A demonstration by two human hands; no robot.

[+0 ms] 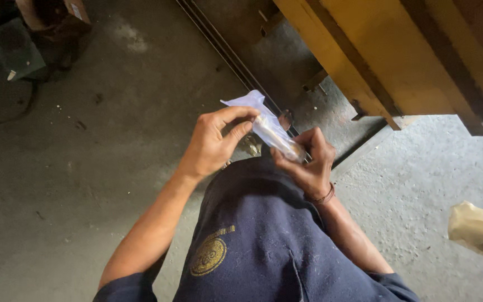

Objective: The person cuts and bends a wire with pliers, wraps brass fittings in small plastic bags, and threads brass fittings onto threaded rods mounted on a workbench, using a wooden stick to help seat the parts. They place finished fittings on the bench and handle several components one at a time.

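Both my hands hold a small clear plastic packet [268, 127] with a pale slender part inside, above my dark blue shirt front. My left hand [213, 142] pinches the packet's upper end, where a white flap sticks up. My right hand [307, 159] grips the lower end, with a thin band on its wrist. What exactly lies inside the packet is too small to tell.
Below is a grey concrete floor [85, 168] with a metal rail [227, 53] running diagonally. A yellow-painted steel structure [398, 50] stands at the upper right. Dark boxes and a cable [18, 50] lie at the upper left. A tan wrapped object [479, 229] juts in at the right edge.
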